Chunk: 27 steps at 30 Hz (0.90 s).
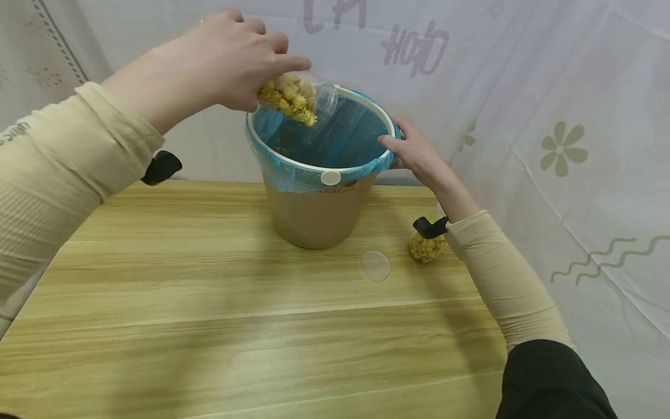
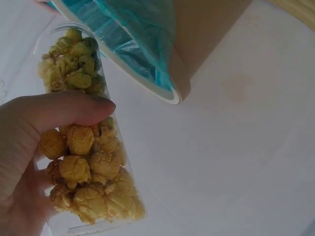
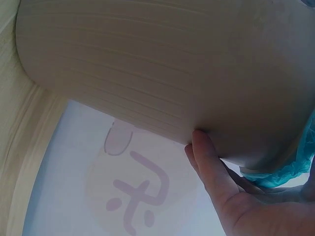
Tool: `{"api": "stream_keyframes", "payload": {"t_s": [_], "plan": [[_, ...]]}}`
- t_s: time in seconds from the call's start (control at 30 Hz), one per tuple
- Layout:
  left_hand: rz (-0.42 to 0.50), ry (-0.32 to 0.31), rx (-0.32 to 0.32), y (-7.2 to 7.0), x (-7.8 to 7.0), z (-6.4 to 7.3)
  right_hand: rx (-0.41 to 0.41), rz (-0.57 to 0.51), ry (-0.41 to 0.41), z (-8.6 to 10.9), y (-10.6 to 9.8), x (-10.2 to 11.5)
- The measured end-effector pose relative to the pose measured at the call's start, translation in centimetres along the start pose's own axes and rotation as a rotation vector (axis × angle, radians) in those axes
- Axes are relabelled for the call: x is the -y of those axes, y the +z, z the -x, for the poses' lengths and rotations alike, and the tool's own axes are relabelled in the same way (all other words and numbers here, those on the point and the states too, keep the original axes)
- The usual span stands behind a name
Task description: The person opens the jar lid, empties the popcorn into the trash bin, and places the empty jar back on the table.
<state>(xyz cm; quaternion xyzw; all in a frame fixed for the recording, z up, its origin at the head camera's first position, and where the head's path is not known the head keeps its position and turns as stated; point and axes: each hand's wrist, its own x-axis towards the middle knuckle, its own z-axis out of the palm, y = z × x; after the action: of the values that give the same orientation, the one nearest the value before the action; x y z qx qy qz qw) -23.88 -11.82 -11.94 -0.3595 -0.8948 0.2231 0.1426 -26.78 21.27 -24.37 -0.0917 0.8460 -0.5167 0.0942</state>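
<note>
My left hand (image 1: 225, 61) grips a clear plastic jar (image 2: 110, 142) filled with yellow popcorn (image 1: 293, 99). The jar is tipped on its side above the bin's opening, its uncapped mouth (image 1: 327, 100) pointing right. In the left wrist view, the thumb (image 2: 81, 109) lies across the jar. My right hand (image 1: 419, 152) holds the right rim of the beige bin (image 1: 316, 215), thumb over the edge. Fingers (image 3: 209, 162) touch the bin's outer wall in the right wrist view. A blue bag (image 1: 361, 131) lines the bin and folds over its rim.
A clear round lid (image 1: 375, 266) lies on the wooden table (image 1: 235, 349), right of the bin. Farther right, a second batch of popcorn (image 1: 426, 249) stands partly behind my right wrist. A white printed curtain (image 1: 576, 203) hangs behind the table.
</note>
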Motion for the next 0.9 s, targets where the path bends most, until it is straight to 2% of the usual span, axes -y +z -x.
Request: {"api": "stream_keyframes", "payload": {"t_s": [0.27,0.57,0.9], "plan": [[-0.018,0.000,-0.001,-0.24,-0.31,-0.48,0.005,-0.004,0.003,0.00,0.20,0.16],[-0.073,-0.014,0.022,-0.29,-0.18,-0.40,0.017,-0.008,-0.008,-0.02,0.32,0.34],[-0.129,0.010,-0.016,-0.52,0.07,-0.43,0.026,-0.024,-0.005,-0.09,0.34,0.36]]}}
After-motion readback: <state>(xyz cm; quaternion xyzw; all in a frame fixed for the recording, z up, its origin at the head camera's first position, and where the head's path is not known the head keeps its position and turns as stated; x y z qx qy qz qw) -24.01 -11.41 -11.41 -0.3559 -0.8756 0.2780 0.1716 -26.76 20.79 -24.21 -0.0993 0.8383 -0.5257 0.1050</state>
